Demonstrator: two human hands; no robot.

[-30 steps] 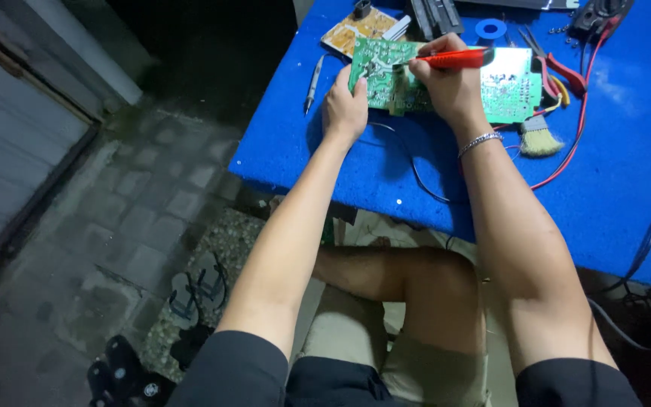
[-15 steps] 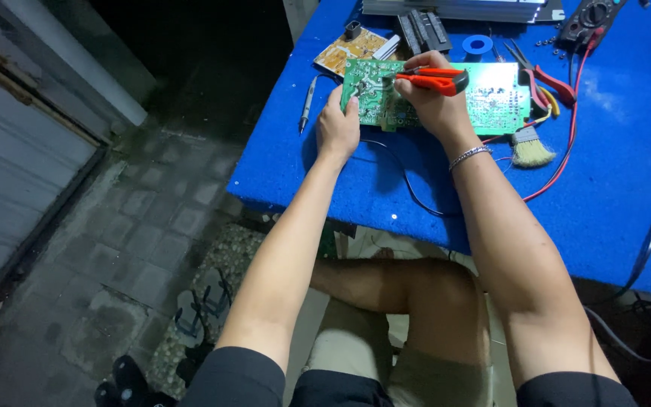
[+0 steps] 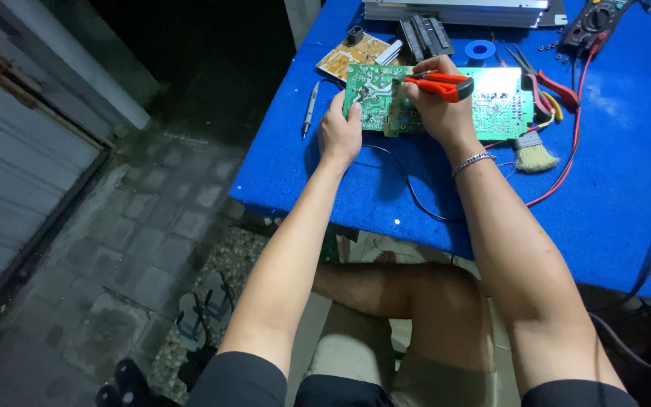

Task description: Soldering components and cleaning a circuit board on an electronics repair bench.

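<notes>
Seen from the head camera, a seated person works at a blue desk (image 3: 386, 196), both bare arms stretched out over it. The left hand (image 3: 339, 136) rests at the near left edge of a green circuit board (image 3: 502, 113), its fingers (image 3: 355, 111) curled loosely onto the board's corner, steadying it rather than gripping. The right hand (image 3: 435, 113), a silver bracelet (image 3: 472, 160) on its wrist, has its fingers closed around an orange-handled tool (image 3: 442, 85) held across the middle of the board; the tool's tip is hidden and cannot be made out. The board lies flat towards the far side of the desk, at centre. Just beyond it to the left sits a smaller tan circuit board (image 3: 352, 54), with a grey pen-like probe (image 3: 309, 108) lying left of the green board. To the right are red-handled pliers (image 3: 548, 79), a small pale-bristled brush (image 3: 533, 154) and a blue roll of tape (image 3: 480, 50); a black multimeter (image 3: 593, 22) sits at the far right, its red lead trailing across the desk. Against the view half a second ago, both hands keep the same hold on board and tool, though the camera has shifted so the desk sits more to the right and nearer.
</notes>
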